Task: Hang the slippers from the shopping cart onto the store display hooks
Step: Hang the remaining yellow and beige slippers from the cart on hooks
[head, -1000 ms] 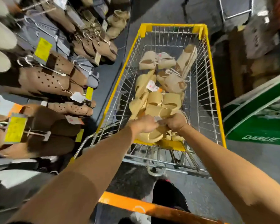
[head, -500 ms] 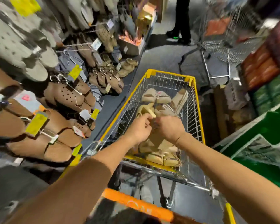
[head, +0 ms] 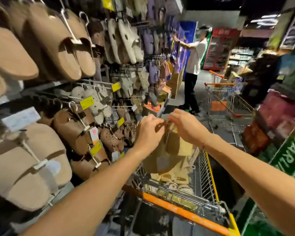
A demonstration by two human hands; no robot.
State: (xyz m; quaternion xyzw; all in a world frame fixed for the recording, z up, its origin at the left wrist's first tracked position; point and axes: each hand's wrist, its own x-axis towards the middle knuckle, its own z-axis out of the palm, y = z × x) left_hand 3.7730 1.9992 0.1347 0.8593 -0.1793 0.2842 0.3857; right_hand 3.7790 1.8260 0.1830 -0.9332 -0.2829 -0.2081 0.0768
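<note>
A pair of tan slippers (head: pixel 169 150) hangs in the air above the yellow-rimmed shopping cart (head: pixel 209 169). My left hand (head: pixel 149 132) and my right hand (head: pixel 186 126) both pinch the pair at its top, close together. More tan slippers (head: pixel 174 180) lie in the cart below. The display wall on the left carries rows of brown and beige slippers (head: pixel 70 48) on metal hooks (head: pixel 95 83) with yellow price tags (head: pixel 86 102). The pair is blurred, so its hanger cannot be made out.
A person in a white top (head: pixel 193 65) stands further down the aisle, reaching to the display. A second cart with orange trim (head: pixel 223 99) is parked beyond mine. Green boxes (head: pixel 289 160) and stacked goods line the right side.
Both hands have lifted the tan pair out of the cart, up to the level of the lower hooks. The view has swung up from the cart to the aisle and the display wall.
</note>
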